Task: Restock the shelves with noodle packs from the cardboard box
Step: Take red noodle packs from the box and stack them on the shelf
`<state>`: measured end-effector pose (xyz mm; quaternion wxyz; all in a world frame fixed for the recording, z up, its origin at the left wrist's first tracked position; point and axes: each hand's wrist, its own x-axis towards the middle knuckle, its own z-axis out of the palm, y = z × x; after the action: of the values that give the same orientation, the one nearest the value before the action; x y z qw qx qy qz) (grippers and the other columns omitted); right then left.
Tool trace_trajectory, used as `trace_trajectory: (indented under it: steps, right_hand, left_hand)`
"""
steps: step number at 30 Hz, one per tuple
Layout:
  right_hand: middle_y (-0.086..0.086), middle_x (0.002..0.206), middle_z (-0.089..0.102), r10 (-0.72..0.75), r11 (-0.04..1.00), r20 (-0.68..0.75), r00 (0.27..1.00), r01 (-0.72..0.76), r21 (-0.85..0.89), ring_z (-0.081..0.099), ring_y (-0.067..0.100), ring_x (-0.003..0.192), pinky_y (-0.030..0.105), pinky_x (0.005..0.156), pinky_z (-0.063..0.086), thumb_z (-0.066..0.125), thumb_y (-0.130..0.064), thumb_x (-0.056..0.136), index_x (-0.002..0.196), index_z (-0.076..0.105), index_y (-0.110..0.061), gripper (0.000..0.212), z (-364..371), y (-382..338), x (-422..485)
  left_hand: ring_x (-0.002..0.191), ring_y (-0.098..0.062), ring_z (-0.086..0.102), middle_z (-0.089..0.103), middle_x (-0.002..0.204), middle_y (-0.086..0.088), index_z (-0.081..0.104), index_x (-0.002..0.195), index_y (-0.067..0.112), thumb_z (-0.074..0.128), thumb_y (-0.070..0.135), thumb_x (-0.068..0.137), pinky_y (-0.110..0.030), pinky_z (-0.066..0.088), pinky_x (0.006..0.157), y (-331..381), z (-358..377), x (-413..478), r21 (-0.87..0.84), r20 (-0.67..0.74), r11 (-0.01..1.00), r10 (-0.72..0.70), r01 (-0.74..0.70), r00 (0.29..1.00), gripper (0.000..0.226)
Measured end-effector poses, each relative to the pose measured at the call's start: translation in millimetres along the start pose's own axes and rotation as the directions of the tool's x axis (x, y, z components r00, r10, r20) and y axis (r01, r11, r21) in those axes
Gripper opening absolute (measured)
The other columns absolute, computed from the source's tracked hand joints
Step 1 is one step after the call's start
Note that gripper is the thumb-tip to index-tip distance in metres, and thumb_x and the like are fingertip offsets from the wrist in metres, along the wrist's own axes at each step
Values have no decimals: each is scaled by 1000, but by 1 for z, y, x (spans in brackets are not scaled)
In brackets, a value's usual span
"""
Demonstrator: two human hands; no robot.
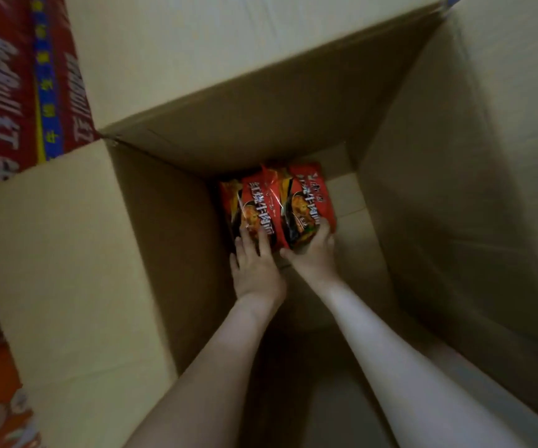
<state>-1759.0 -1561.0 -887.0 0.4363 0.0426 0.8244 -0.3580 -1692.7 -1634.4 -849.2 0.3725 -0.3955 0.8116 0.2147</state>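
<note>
Both bare forearms reach down into deep cardboard box. Left hand flat, fingers straight and spread, resting on left noodle pack. Right hand grips near edge of right noodle pack, fingers curled over top. Packs side by side on box floor, against far wall. Beyond open flaps, upper left: red cartons, lettering blurred.

Noodle packs: two; cardboard box: one; hands: two
</note>
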Motion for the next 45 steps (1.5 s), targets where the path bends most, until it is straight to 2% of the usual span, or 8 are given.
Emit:
trace_trajectory:
  steps: [4, 12, 16, 28, 35, 38, 42, 45]
  right_hand:
    - [5, 133, 54, 317, 598, 319, 893, -449, 664, 51, 19, 120, 31, 96, 42, 76, -47, 75, 143, 33, -16, 87, 14, -2, 29]
    - [16, 111, 64, 343, 223, 374, 862, -462, 859, 64, 28, 94, 39, 69, 54, 71, -24, 85, 127, 50, -6, 51, 15, -14, 49]
    - [18, 115, 65, 374, 242, 344, 861, -449, 860, 64, 29, 104, 42, 96, 49, 71, -17, 83, 121, 56, -3, 44, -5, -19, 35]
    - [7, 106, 71, 319, 478, 125, 939, -274, 834, 68, 26, 97, 39, 91, 51, 72, -6, 78, 119, 59, -17, 44, -133, -106, -196]
    - [15, 109, 68, 243, 551, 41, 969, -173, 817, 68, 26, 89, 38, 82, 55, 67, -4, 82, 121, 58, -9, 41, -214, -184, -391]
    - [0, 77, 72, 213, 613, -8, 977, -127, 780, 67, 8, 60, 20, 55, 54, 60, -6, 89, 115, 57, -2, 26, -241, -197, -465]
    - [1, 85, 74, 65, 510, -73, 995, 30, 860, 71, 16, 74, 24, 64, 56, 60, 5, 85, 110, 61, -14, 31, -271, -197, -560]
    - [3, 99, 72, -17, 617, -149, 989, 127, 776, 68, 21, 91, 32, 81, 55, 68, 1, 80, 121, 54, -16, 46, -286, -176, -619]
  left_hand:
    - [145, -29, -17, -29, 154, -12, -21, 149, 25, 53, 14, 91, -43, -3, 118, -2, 5, 23, 41, 52, 999, -2, 0, 999, 94]
    - [144, -28, -21, -28, 155, -12, -18, 150, 18, 53, 17, 92, -43, -6, 118, 18, 3, 27, 212, 62, 974, 71, -82, 996, 91]
    - [146, -28, -13, -23, 156, -14, -17, 150, 12, 52, 15, 94, -39, 0, 120, 27, -14, 8, 176, -40, 982, 78, -69, 996, 88]
    - [141, -27, 26, 31, 152, -12, 43, 141, 12, 45, 18, 97, -35, 19, 115, 49, -156, -186, -380, -347, 875, 164, -299, 923, 44]
    - [125, -28, 47, 53, 134, -8, 42, 139, 14, 55, 43, 89, -37, 33, 104, 58, -266, -346, -543, -236, 814, 88, -206, 968, 59]
    - [108, -25, 61, 64, 119, -5, 54, 128, 13, 66, 46, 80, -38, 47, 97, 54, -301, -399, -643, 5, 752, 198, -148, 980, 59]
    - [68, -15, 70, 74, 83, -3, 63, 110, 9, 80, 28, 74, -28, 58, 64, 46, -334, -468, -776, 212, 617, 455, -135, 865, 44]
    - [74, -19, 71, 73, 92, -6, 56, 112, 11, 75, 14, 81, -33, 60, 68, 49, -340, -529, -811, 231, 546, 628, -209, 743, 36]
